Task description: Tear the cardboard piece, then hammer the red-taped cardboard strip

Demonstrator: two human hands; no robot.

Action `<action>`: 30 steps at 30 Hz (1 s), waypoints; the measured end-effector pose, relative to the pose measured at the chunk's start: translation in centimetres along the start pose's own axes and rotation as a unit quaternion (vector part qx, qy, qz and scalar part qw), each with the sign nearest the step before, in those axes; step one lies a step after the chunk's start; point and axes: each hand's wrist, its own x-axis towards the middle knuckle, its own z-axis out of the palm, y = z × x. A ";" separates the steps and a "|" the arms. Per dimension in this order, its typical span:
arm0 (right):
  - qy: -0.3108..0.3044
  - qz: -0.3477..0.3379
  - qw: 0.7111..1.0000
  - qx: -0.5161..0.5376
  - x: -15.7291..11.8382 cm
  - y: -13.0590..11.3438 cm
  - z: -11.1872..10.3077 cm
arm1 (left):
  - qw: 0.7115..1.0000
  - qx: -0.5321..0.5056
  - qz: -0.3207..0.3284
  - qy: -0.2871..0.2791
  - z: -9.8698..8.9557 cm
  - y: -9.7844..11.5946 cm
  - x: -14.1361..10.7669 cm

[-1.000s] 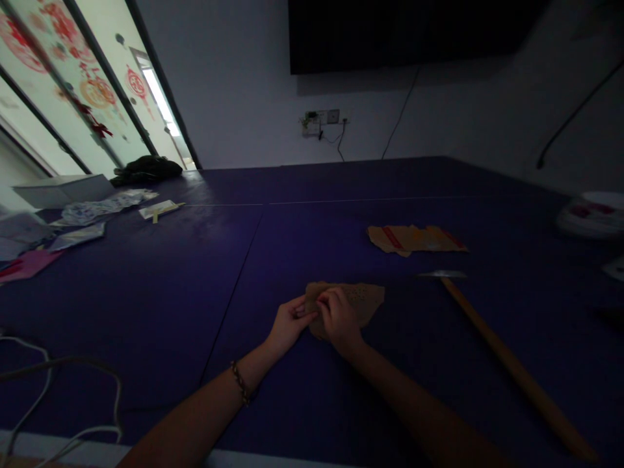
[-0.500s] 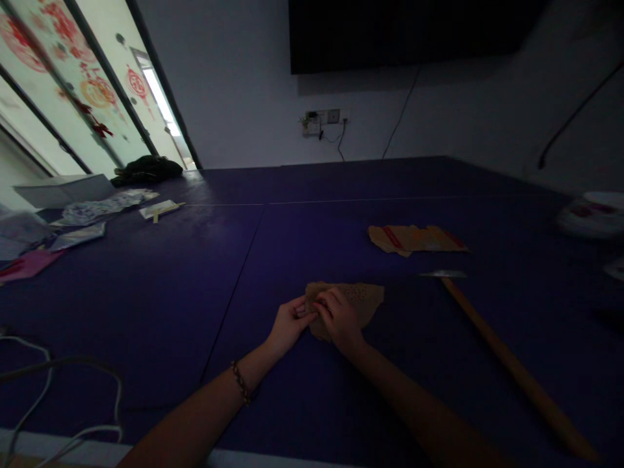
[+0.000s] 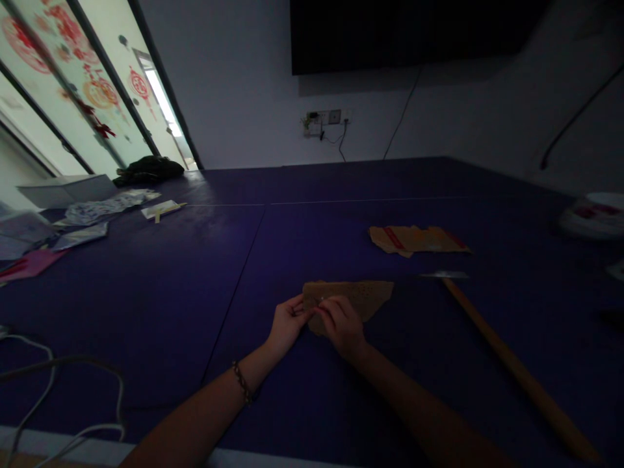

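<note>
Left hand (image 3: 286, 323) pinches cardboard (image 3: 369, 299) by its left edge, lower centre of frame. Right hand (image 3: 342, 327) half-curled over it; cannot tell if fingertips grip anything. Wooden-handled tool (image 3: 504, 354) lower right, 1 torn scrap (image 3: 416, 240) right of centre.

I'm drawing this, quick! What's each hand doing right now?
Left hand: closed, holding the brown cardboard by its left edge.
Right hand: pinched closed over the cardboard; too dark to tell what, if anything, it holds.
</note>
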 end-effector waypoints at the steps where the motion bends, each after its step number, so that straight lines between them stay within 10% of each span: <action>1: 0.002 -0.002 1.000 -0.005 0.0 0.0 0.0 | 1.000 0.000 0.000 0.004 0.0 0.0 0.0; 9: 0.095 0.128 0.983 0.091 0.7 0.0 -0.9 | 0.998 -0.047 -0.004 0.046 -0.7 -0.7 0.9; 13: 0.151 0.364 0.846 0.358 1.7 1.0 -0.6 | 0.998 -0.054 -0.006 0.044 -1.0 -0.9 1.1; 16: 0.148 0.418 0.733 0.517 2.4 2.4 -0.2 | 0.998 -0.049 -0.002 0.046 -0.9 -0.8 1.0; 30: 0.072 0.449 0.620 0.639 2.2 2.4 -0.3 | 0.997 -0.047 -0.002 0.053 -0.7 -0.7 0.8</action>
